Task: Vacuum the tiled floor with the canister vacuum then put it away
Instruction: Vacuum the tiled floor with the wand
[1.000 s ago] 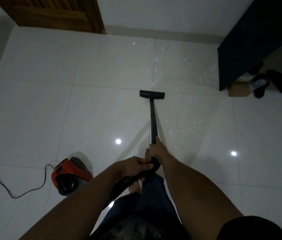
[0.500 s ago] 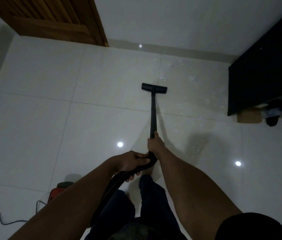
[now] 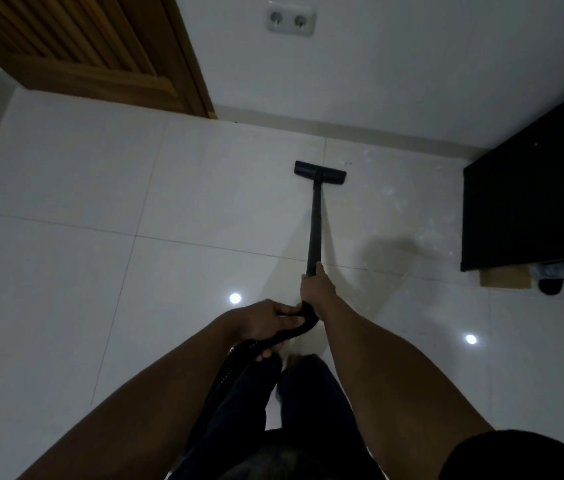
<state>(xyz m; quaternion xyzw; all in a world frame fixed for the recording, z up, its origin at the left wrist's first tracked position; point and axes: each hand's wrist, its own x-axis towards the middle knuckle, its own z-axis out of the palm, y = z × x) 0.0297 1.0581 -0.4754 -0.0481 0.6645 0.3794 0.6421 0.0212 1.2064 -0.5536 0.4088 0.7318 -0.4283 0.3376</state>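
Both hands grip the black vacuum wand (image 3: 314, 223): the right hand (image 3: 315, 289) is closed around the tube, the left hand (image 3: 266, 322) holds the curved handle at the hose (image 3: 235, 362). The floor nozzle (image 3: 319, 172) rests flat on the tiled floor (image 3: 100, 271) at 12 o'clock, near the wall. A black cabinet (image 3: 530, 202) stands at 2 o'clock, a wooden door (image 3: 93, 53) at 10 o'clock.

One vacuum wand (image 3: 314, 230) ends in one floor nozzle (image 3: 319, 172), and one ribbed hose (image 3: 239, 362) trails back from it, with two hands on them: the right hand (image 3: 317, 289) and the left hand (image 3: 266, 322). The wall carries one outlet plate (image 3: 291, 19) with two sockets, beside one wooden door (image 3: 93, 53). One black cabinet (image 3: 530, 202) stands at the right, one cardboard box (image 3: 504, 277) sits at its foot, and two bright light reflections show on the tiled floor (image 3: 66, 271).
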